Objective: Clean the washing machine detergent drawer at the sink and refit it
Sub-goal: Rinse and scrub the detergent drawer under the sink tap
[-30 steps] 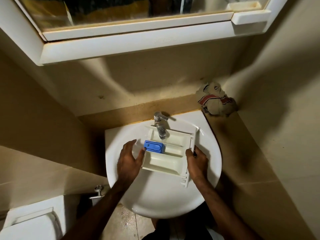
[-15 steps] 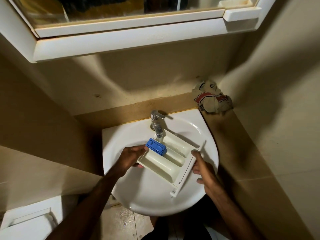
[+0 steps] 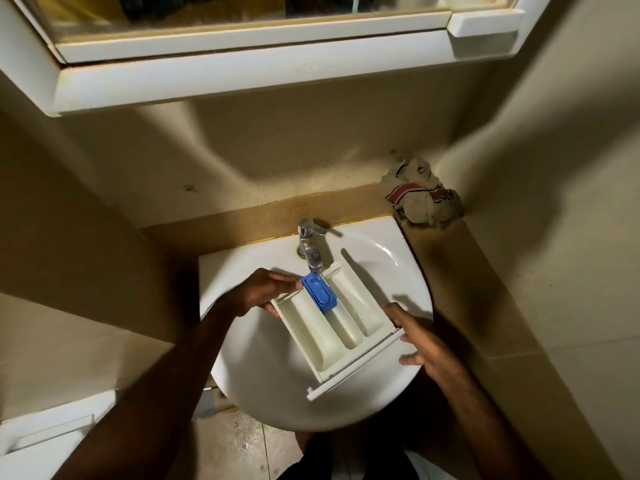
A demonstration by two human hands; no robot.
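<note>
The white detergent drawer (image 3: 341,332) lies at an angle in the round white sink (image 3: 263,386), its open compartments facing up. Its blue siphon cap (image 3: 319,292) sits just under the chrome tap (image 3: 309,244). My left hand (image 3: 258,292) grips the drawer's back left corner next to the blue cap. My right hand (image 3: 424,344) rests with spread fingers against the front panel (image 3: 349,370) at the lower right end. I cannot tell whether water is running.
A crumpled striped rag (image 3: 422,197) lies in the corner of the tan ledge behind the sink. A white mirror cabinet (image 3: 242,81) overhangs the tap. A white toilet (image 3: 45,441) stands at the lower left. Walls close in on both sides.
The drawer has turned clockwise, its back end swinging under the tap and its front panel toward me. My left hand took hold of the back corner; my right hand's fingers opened out against the front.
</note>
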